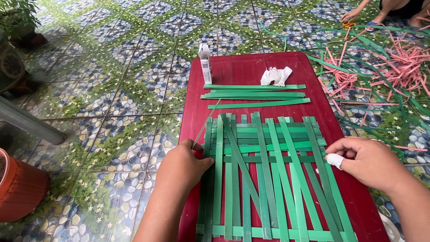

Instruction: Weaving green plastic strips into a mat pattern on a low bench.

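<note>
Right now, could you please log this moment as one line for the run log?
left hand: on woven green straps, left edge | right hand: bandaged finger at right edge | surface: red table | spare strips beyond

Home patio (tiled floor [125, 89], plant pots [20, 188])

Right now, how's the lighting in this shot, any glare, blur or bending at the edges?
Head view: soft, even daylight with faint shadows under the left hand and right hand; a mild sheen on the dark red plastic table; the woven green plastic straps are sharp; the grey pipe at the left edge looks slightly soft, and wide-angle stretch shows toward the corners.
</note>
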